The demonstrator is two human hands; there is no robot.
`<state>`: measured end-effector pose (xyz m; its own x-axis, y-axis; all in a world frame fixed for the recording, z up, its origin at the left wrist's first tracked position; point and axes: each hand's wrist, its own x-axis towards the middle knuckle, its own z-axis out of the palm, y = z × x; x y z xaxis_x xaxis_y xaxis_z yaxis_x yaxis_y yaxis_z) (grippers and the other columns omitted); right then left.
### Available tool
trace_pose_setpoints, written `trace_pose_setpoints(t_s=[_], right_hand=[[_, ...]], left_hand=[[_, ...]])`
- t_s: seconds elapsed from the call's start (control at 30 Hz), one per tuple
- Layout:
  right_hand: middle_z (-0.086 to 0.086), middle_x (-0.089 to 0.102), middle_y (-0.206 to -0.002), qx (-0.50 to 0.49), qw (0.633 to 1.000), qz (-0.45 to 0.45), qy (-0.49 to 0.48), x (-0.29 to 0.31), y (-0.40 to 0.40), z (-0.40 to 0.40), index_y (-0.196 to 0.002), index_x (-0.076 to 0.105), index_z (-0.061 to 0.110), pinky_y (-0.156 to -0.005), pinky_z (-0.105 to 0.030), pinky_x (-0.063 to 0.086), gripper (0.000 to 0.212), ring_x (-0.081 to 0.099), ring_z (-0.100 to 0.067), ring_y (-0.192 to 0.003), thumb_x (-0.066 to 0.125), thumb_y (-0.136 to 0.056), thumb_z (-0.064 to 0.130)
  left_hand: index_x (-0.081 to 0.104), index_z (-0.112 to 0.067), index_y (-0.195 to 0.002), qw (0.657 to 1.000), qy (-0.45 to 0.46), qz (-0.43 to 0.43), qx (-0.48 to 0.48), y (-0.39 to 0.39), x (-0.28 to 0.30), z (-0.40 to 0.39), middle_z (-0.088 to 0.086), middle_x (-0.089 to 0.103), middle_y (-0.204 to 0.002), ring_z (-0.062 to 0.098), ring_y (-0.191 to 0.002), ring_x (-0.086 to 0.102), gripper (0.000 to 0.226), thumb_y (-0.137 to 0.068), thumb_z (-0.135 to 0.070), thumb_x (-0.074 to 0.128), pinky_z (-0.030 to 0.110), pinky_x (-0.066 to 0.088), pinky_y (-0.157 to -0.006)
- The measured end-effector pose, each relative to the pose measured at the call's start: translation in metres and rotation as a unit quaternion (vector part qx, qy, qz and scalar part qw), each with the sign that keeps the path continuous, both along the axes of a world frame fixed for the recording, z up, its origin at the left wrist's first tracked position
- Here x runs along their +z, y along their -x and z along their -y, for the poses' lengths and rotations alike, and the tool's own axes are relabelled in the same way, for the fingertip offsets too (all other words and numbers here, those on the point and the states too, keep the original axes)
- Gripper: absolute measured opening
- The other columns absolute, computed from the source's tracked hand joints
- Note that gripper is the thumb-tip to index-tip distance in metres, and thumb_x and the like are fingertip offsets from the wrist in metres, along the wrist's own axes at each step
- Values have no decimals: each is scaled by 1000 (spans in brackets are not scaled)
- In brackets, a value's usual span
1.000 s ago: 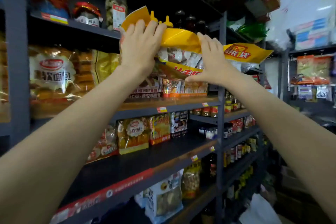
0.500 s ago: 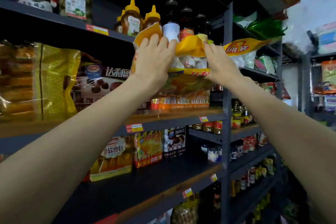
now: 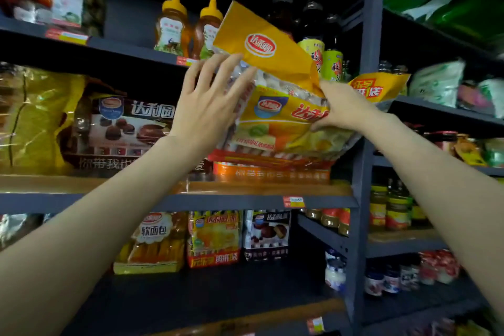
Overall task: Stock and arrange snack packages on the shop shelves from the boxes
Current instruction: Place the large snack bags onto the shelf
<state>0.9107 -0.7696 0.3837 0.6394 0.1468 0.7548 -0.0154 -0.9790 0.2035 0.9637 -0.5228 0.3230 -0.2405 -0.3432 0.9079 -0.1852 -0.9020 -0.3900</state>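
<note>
A large yellow snack package [image 3: 281, 117] lies tilted on top of an orange pack [image 3: 272, 172] on the middle shelf [image 3: 245, 202]. Its top flap [image 3: 261, 46] sticks up in front of the bottles above. My right hand [image 3: 346, 106] grips the package at its right side, fingers closed on the plastic. My left hand [image 3: 207, 106] rests against its left edge with fingers spread. A brown snack pack [image 3: 122, 128] sits to the left on the same shelf.
Honey bottles [image 3: 174, 24] and dark bottles [image 3: 313, 35] stand on the shelf above. The shelf below holds a bread pack [image 3: 152, 243], a yellow pack [image 3: 215, 240] and a dark pack [image 3: 267, 234]. A grey upright post [image 3: 362, 144] stands just right of the package. Jars fill the right shelves.
The package's flap has swung upward and the package now lies lower on the stacked packs. My left hand slid off the top to the package's left edge and spread its fingers.
</note>
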Motion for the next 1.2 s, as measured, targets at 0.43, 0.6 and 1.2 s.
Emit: trace_pose_setpoints(t_s=[0.43,0.6,1.2], right_hand=[[-16,48,-132,6,997,-72,9,-35,-7,43,-135,33,5,-89,-41,43,93,46,-35,-121,82,-65,43],[-15,39,-142,-19,988,-155,-21,-6,-17,43,-139,37,12,-102,-44,37,90,36,-34,-130,82,-67,40],[-2,-15,-157,17,996,-75,52,-70,-84,21,-144,-7,51,-110,-63,9,119,-6,-41,-141,82,-66,37]], left_hand=[[24,-10,-145,993,-62,-104,-8,-1,-34,33,27,29,-146,40,-137,25,72,-83,-25,57,51,35,-105],[35,-18,-143,987,-73,-144,-11,-8,-36,41,28,25,-148,45,-110,48,70,-80,-18,66,50,52,-77],[12,-29,-147,877,55,-477,11,-53,-22,47,18,10,-145,51,-101,55,106,-67,-28,83,51,45,-88]])
